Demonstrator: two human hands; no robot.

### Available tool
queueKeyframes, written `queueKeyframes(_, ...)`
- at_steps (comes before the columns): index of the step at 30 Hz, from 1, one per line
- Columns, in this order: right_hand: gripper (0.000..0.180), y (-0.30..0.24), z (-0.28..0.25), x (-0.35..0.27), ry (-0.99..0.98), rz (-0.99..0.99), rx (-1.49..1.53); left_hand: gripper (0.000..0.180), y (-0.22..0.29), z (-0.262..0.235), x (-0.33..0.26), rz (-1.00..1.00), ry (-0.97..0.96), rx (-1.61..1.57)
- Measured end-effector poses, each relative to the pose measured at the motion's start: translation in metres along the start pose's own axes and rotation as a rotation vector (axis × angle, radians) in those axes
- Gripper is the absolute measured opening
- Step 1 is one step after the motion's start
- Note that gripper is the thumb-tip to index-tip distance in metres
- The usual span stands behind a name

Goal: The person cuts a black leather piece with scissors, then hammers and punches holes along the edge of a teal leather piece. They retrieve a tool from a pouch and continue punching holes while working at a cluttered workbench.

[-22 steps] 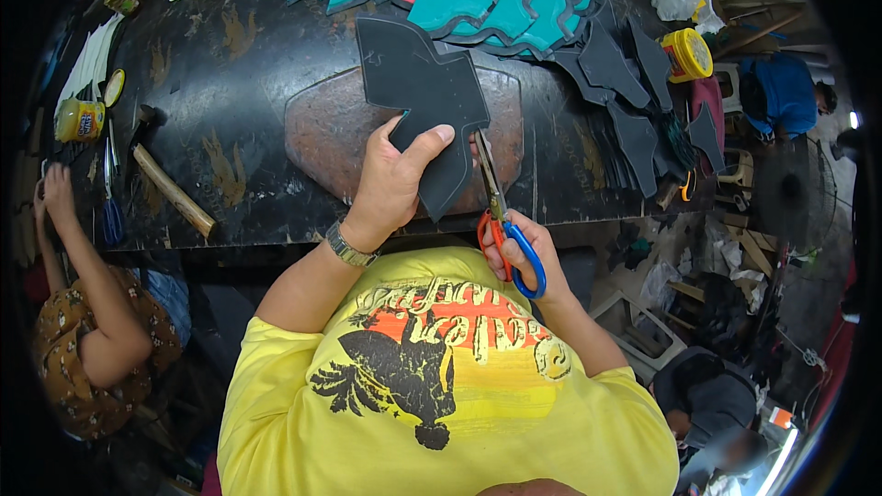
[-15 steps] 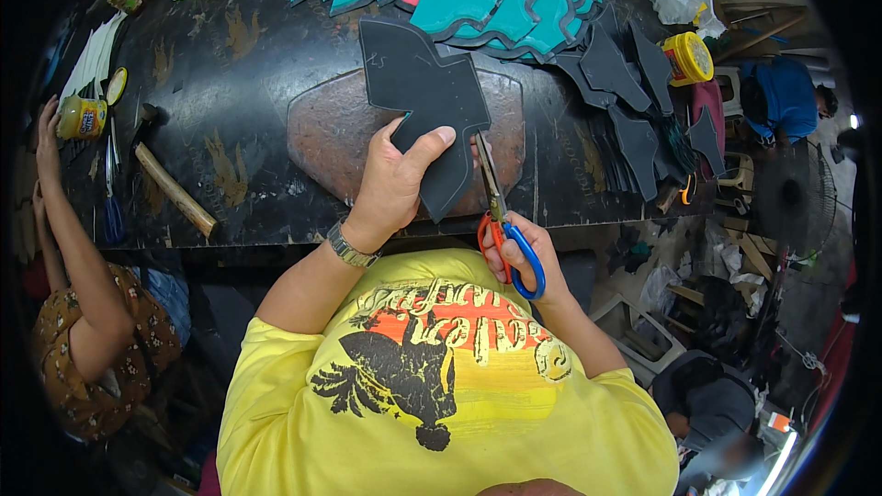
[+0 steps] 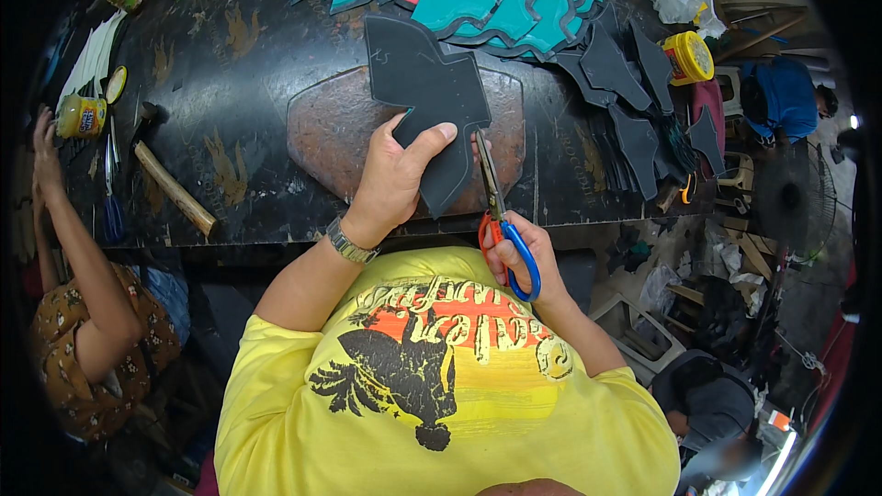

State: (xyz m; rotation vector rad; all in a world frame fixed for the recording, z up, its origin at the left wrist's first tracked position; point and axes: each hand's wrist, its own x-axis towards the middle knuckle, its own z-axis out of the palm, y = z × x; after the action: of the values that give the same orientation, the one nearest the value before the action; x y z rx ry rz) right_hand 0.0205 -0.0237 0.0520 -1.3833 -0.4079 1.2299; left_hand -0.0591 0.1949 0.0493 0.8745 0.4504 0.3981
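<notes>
My left hand (image 3: 397, 170) grips a dark grey cut-out sheet piece (image 3: 427, 83) with notched edges and faint light lines, thumb on top and fingers underneath. In my right hand (image 3: 535, 253) is a pair of scissors (image 3: 492, 188) with one red and one blue handle. Their blades point away from me, close along the right edge of the piece; whether they touch it I cannot tell. Below the piece lies a worn brown slab (image 3: 322, 124) with angled corners, set on the black table (image 3: 266, 37).
Teal cut pieces (image 3: 473, 5) with dark edges pile up at the far side, dark grey pieces (image 3: 620, 110) at the right. A yellow tub (image 3: 687, 58), a jar (image 3: 81, 117) and a wooden stick (image 3: 175, 188) stand or lie around. Another person's arm (image 3: 87, 257) is at the left.
The grey piece has shifted very slightly, its top edge a little right and away from me. At the left, the other person's hands have moved slightly toward the left.
</notes>
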Motion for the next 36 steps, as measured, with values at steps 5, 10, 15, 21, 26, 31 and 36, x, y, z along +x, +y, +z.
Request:
queueKeyframes(5,0.047,-0.002,0.001,0.001,-0.036,-0.015,0.023,0.027,0.0,-0.003,0.0,0.001,-0.003,0.021)
queueKeyframes(10,0.026,-0.001,0.001,0.002,-0.013,-0.001,0.085,0.027,0.001,-0.006,0.0,0.003,-0.009,0.027)
queueKeyframes(15,0.017,0.0,0.002,0.002,-0.006,0.018,0.083,0.029,0.001,-0.005,0.001,0.005,-0.009,0.011)
queueKeyframes(21,0.021,-0.003,0.0,0.001,-0.019,0.025,0.063,0.028,0.002,-0.007,0.002,-0.011,-0.011,0.029)
queueKeyframes(26,0.02,-0.005,0.001,0.003,-0.043,-0.021,0.07,0.027,0.003,-0.008,0.001,-0.02,-0.009,0.035)
queueKeyframes(31,0.038,-0.004,0.002,0.003,-0.003,0.013,-0.002,0.027,0.004,-0.011,0.003,-0.023,-0.018,0.03)
queueKeyframes(36,0.02,-0.004,-0.001,0.002,-0.043,0.034,0.073,0.026,0.006,-0.012,0.002,-0.031,-0.029,0.022)
